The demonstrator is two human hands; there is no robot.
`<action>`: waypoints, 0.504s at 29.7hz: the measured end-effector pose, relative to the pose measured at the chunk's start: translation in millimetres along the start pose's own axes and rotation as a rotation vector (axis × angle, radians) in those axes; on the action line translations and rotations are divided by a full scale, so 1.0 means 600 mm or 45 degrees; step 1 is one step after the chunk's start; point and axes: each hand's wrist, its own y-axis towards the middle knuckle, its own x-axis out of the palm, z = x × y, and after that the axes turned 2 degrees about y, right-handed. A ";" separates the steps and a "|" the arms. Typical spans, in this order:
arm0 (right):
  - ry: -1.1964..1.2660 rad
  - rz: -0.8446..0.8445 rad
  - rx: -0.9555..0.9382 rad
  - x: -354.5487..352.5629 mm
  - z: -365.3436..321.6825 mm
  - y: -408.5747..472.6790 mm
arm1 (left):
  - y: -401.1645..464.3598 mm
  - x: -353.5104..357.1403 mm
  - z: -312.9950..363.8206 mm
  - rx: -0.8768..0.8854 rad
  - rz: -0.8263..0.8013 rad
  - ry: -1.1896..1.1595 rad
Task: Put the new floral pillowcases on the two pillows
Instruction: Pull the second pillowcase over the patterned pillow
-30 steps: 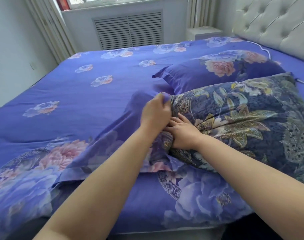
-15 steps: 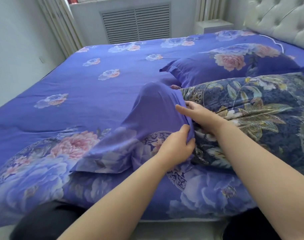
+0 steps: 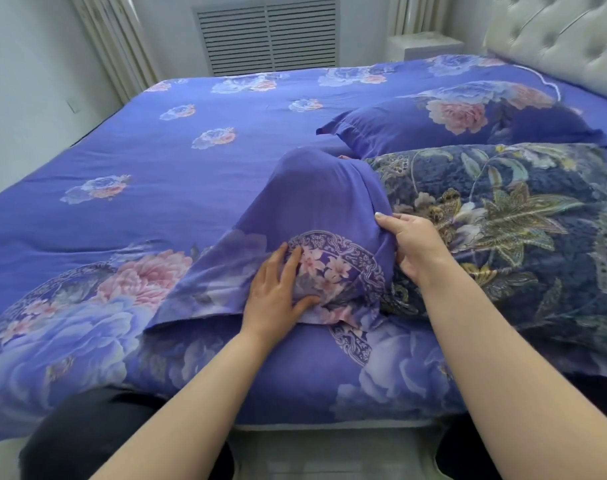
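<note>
Now your left hand (image 3: pixel 278 292) lies flat, fingers spread, on the purple pillowcase (image 3: pixel 316 216) drawn over the dark pillow's (image 3: pixel 503 230) near end, while your right hand (image 3: pixel 411 242) pinches its edge beside that pillow.

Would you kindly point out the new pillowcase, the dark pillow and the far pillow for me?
new pillowcase (image 3: pixel 316 202): head view, on its plain purple upper part.
dark pillow (image 3: pixel 503 209): head view, on its leafy top face.
far pillow (image 3: pixel 416 129): head view, on its purple front half.
</note>
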 end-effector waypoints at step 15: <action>-0.450 0.756 -0.507 -0.067 0.080 -0.118 | 0.084 -0.105 0.064 0.181 0.313 0.121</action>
